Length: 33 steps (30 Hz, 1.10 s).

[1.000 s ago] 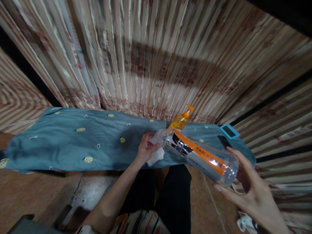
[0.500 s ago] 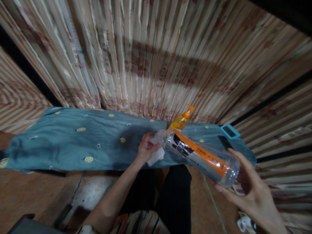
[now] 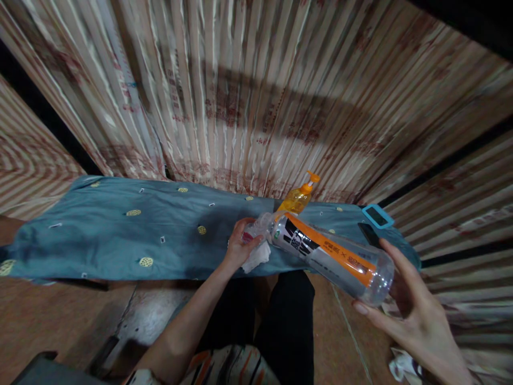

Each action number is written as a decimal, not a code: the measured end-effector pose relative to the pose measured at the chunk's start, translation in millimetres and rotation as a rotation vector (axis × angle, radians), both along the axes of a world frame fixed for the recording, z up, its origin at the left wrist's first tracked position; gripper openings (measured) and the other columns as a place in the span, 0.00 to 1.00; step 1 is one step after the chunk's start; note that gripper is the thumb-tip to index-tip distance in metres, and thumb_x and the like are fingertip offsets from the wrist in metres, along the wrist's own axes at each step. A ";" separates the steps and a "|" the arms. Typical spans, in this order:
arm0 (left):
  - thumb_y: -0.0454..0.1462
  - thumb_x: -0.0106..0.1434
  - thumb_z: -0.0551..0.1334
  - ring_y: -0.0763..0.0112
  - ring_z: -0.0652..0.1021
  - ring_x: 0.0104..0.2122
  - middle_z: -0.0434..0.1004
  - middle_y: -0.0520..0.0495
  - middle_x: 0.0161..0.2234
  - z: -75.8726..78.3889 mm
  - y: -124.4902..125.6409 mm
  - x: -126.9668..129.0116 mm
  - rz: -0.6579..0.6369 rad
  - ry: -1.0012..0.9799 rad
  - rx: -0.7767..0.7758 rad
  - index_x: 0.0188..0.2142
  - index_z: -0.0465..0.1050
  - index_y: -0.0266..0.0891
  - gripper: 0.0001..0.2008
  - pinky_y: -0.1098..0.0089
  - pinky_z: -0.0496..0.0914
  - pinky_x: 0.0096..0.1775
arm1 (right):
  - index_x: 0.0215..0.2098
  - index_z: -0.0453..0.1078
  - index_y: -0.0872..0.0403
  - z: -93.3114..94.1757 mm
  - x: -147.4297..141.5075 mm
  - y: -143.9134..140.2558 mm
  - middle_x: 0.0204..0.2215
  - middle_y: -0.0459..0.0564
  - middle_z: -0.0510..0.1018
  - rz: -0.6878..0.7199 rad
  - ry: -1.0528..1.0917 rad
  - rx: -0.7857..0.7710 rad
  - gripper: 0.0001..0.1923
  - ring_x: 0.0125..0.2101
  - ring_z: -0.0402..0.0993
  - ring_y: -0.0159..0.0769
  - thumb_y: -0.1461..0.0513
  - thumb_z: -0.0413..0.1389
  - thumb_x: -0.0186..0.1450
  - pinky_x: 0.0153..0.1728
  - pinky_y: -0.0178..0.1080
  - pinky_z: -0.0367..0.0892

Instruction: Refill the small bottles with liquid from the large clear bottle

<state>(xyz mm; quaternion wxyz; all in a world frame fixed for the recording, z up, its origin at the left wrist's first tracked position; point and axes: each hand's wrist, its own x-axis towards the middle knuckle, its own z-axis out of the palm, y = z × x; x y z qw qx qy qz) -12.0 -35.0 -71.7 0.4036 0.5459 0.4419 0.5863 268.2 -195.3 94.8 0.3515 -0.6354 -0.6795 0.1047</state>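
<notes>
Head view: right hand [image 3: 412, 315] cups the base of a clear bottle [image 3: 328, 254] lying tilted, its grip wrapped round it. Left hand [image 3: 239, 247], at the bottle's neck, pinches a white tissue [image 3: 257, 255] over the blue-clothed table [image 3: 120, 235].

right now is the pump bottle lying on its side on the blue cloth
No, the pump bottle stands upright on the blue cloth, just behind the big plastic bottle held between the left hand and right hand.
</notes>
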 end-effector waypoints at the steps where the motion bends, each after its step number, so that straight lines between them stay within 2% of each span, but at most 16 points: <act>1: 0.41 0.55 0.73 0.58 0.78 0.52 0.77 0.44 0.50 0.5 -0.1 -0.2 -0.003 0.003 -0.003 0.49 0.76 0.44 0.21 0.56 0.74 0.55 | 0.75 0.50 0.42 0.0 0.0 0.0 0.69 0.55 0.68 -0.004 -0.004 0.002 0.52 0.61 0.73 0.62 0.48 0.68 0.59 0.60 0.54 0.69; 5: 0.42 0.55 0.73 0.58 0.78 0.52 0.77 0.43 0.51 1.6 -0.4 -0.7 -0.004 0.008 -0.015 0.49 0.76 0.43 0.22 0.59 0.74 0.54 | 0.75 0.52 0.43 1.0 -1.5 0.0 0.68 0.57 0.68 0.003 -0.025 0.025 0.51 0.61 0.73 0.61 0.49 0.68 0.59 0.59 0.53 0.69; 10: 0.42 0.55 0.74 0.59 0.78 0.52 0.78 0.43 0.51 1.7 -0.3 -0.6 0.003 0.012 -0.031 0.49 0.76 0.44 0.22 0.60 0.74 0.53 | 0.72 0.56 0.40 4.4 -4.6 0.0 0.66 0.53 0.72 0.016 0.002 0.029 0.47 0.59 0.76 0.57 0.49 0.68 0.59 0.59 0.48 0.71; 27: 0.42 0.55 0.74 0.58 0.79 0.52 0.78 0.43 0.51 -1.2 0.7 0.7 0.013 0.005 -0.008 0.48 0.75 0.44 0.22 0.59 0.75 0.52 | 0.73 0.54 0.43 8.6 -0.1 3.5 0.65 0.58 0.71 0.041 -0.071 0.016 0.47 0.57 0.77 0.61 0.45 0.66 0.61 0.59 0.64 0.67; 31: 0.41 0.54 0.74 0.60 0.79 0.51 0.79 0.45 0.50 0.3 0.1 0.6 0.016 0.011 -0.026 0.48 0.76 0.45 0.22 0.62 0.75 0.51 | 0.73 0.54 0.44 9.0 2.1 4.4 0.64 0.58 0.73 0.038 -0.106 0.007 0.47 0.56 0.78 0.61 0.45 0.66 0.61 0.58 0.64 0.68; 33: 0.41 0.54 0.74 0.60 0.79 0.51 0.79 0.45 0.50 0.9 0.0 0.6 0.017 0.011 -0.034 0.48 0.76 0.45 0.22 0.62 0.75 0.51 | 0.73 0.55 0.46 9.6 2.0 4.8 0.63 0.59 0.73 0.043 -0.125 0.026 0.47 0.56 0.79 0.59 0.46 0.66 0.61 0.58 0.60 0.70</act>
